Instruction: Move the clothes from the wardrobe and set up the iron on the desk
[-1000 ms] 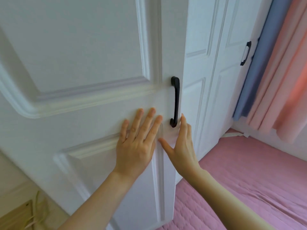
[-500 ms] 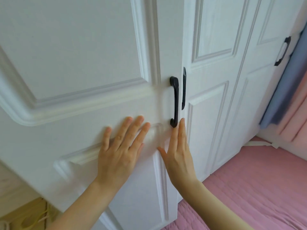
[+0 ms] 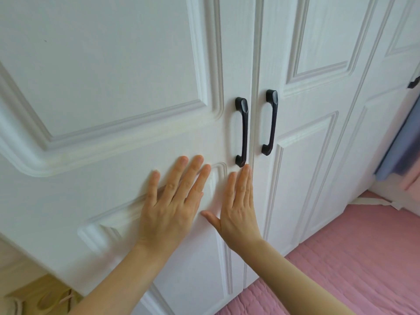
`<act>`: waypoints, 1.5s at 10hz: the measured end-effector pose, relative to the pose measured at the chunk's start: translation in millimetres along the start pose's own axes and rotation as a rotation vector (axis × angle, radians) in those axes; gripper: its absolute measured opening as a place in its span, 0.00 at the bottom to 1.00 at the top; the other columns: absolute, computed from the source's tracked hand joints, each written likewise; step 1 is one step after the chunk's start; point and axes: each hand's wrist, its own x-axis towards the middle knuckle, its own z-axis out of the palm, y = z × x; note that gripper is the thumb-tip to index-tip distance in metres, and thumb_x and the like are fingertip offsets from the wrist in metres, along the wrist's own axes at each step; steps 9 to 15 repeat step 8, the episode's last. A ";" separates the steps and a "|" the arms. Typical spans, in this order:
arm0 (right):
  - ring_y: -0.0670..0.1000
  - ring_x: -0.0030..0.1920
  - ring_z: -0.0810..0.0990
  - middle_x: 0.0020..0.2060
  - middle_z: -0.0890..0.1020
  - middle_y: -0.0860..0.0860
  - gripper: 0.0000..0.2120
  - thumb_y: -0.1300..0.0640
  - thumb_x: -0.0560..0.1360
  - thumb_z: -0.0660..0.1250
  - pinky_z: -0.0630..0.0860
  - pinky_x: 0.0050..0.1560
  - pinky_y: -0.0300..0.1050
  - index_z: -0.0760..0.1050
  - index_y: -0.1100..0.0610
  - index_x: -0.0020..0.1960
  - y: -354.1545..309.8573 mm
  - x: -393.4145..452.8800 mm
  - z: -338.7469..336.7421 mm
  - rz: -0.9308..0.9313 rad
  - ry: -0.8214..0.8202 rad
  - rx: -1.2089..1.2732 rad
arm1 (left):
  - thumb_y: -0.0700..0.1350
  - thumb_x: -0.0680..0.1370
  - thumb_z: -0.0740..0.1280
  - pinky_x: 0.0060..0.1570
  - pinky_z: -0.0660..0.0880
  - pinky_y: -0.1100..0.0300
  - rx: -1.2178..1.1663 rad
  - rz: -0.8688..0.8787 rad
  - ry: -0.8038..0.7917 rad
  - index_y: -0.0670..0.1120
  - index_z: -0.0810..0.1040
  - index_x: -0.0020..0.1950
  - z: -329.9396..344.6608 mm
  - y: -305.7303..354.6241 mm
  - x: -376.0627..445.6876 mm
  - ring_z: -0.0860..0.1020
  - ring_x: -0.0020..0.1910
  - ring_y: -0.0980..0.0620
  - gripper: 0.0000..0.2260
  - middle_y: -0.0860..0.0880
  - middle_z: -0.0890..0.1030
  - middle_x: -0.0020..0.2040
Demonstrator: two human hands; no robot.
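Note:
A white panelled wardrobe fills the view, its left door (image 3: 109,71) now level with the neighbouring door (image 3: 304,155). Each door carries a black bar handle: the left handle (image 3: 242,131) and the right handle (image 3: 270,121), either side of the seam. My left hand (image 3: 172,201) lies flat on the left door, fingers spread. My right hand (image 3: 238,208) is flat on the same door just below its handle, fingertips almost touching the handle's lower end. Both hands hold nothing. No clothes or iron are in sight.
A pink quilted bed cover (image 3: 354,264) lies at the lower right, up against the wardrobe base. A blue curtain (image 3: 404,146) hangs at the far right. A third black handle (image 3: 414,82) shows at the right edge. Wooden floor with cords (image 3: 43,296) appears at the lower left.
The left wardrobe door has swung shut under both palms, so the second handle came into view beside the first. The view shifted right to left; the curtains slid to the edge.

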 end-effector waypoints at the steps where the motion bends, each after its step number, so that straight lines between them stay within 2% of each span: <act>1: 0.69 0.74 0.44 0.72 0.45 0.73 0.47 0.31 0.75 0.49 0.51 0.73 0.65 0.38 0.66 0.75 3.1 1.6 6.8 -0.017 0.020 0.002 | 0.54 0.81 0.60 0.71 0.55 0.43 0.016 0.005 0.000 0.50 0.60 0.77 2.3 0.7 -1.8 0.60 0.75 0.50 0.25 0.52 0.61 0.76; 2: 0.69 0.74 0.44 0.72 0.44 0.73 0.48 0.30 0.74 0.49 0.50 0.73 0.65 0.33 0.64 0.75 3.5 1.6 8.5 -0.018 0.003 0.007 | 0.55 0.81 0.59 0.70 0.56 0.42 0.039 0.015 -0.015 0.50 0.59 0.77 3.4 1.7 -2.8 0.60 0.75 0.49 0.26 0.51 0.61 0.77; 3: 0.69 0.74 0.44 0.72 0.44 0.72 0.48 0.30 0.74 0.49 0.51 0.73 0.64 0.34 0.65 0.75 2.2 0.7 5.4 -0.003 -0.017 -0.003 | 0.55 0.81 0.58 0.71 0.54 0.42 0.051 0.006 -0.021 0.50 0.59 0.77 3.6 2.7 -0.5 0.60 0.75 0.49 0.25 0.51 0.60 0.77; 4: 0.67 0.75 0.44 0.73 0.44 0.71 0.48 0.31 0.74 0.51 0.53 0.73 0.62 0.41 0.68 0.74 -2.9 0.6 -2.1 0.034 -0.049 -0.042 | 0.55 0.82 0.56 0.72 0.52 0.41 0.016 0.018 -0.062 0.48 0.56 0.78 0.4 1.7 0.8 0.58 0.76 0.47 0.26 0.50 0.57 0.78; 5: 0.65 0.75 0.44 0.74 0.44 0.69 0.47 0.32 0.76 0.54 0.56 0.73 0.61 0.42 0.68 0.75 -12.2 -4.6 -11.6 0.091 -0.098 -0.104 | 0.54 0.81 0.58 0.73 0.48 0.40 -0.019 0.053 -0.114 0.45 0.53 0.78 -5.2 -0.8 0.2 0.54 0.77 0.45 0.29 0.49 0.53 0.79; 6: 0.62 0.76 0.42 0.75 0.42 0.66 0.46 0.35 0.77 0.54 0.54 0.74 0.57 0.38 0.65 0.76 -25.3 -11.2 -21.5 0.188 -0.161 -0.158 | 0.50 0.79 0.62 0.74 0.45 0.40 -0.104 0.057 -0.160 0.44 0.53 0.78 -13.7 -4.3 0.8 0.50 0.77 0.45 0.31 0.48 0.50 0.79; 8: 0.59 0.76 0.42 0.77 0.42 0.58 0.38 0.45 0.80 0.56 0.52 0.75 0.54 0.36 0.59 0.77 -55.6 -40.4 -48.4 0.266 -0.281 -0.161 | 0.40 0.78 0.54 0.74 0.40 0.42 -0.180 0.109 -0.307 0.41 0.52 0.78 -38.0 -20.7 -23.8 0.44 0.77 0.42 0.28 0.44 0.49 0.79; 15: 0.59 0.76 0.42 0.77 0.42 0.58 0.38 0.45 0.80 0.56 0.52 0.75 0.54 0.36 0.59 0.77 -55.6 -40.4 -48.4 0.266 -0.281 -0.161 | 0.40 0.78 0.54 0.74 0.40 0.42 -0.180 0.109 -0.307 0.41 0.52 0.78 -38.0 -20.7 -23.8 0.44 0.77 0.42 0.28 0.44 0.49 0.79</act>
